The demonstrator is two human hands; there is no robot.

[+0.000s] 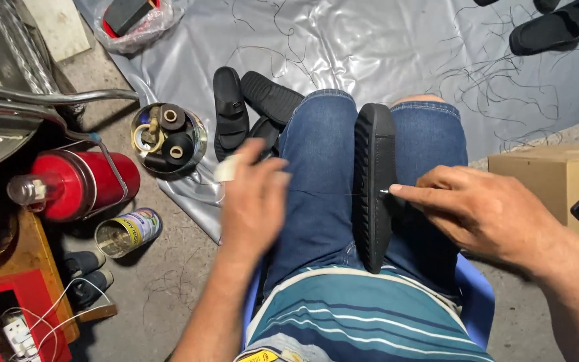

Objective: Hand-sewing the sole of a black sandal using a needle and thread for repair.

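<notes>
A black sandal (373, 181) stands on its edge, clamped between my knees in blue jeans, sole facing left. My right hand (484, 211) presses a thin needle against the sandal's right rim, forefinger and thumb pinched on it. A fine thread runs left from the sandal to my left hand (252, 198), which is blurred over my left thigh with its fingers closed on the thread. One fingertip of that hand is wrapped in whitish tape.
Several black sandals (249, 110) lie on a grey plastic sheet (383, 47) ahead. A tin of thread spools (167, 137), a red flask (82, 184) and a tipped can (127, 231) lie left. A cardboard box (551, 177) stands right.
</notes>
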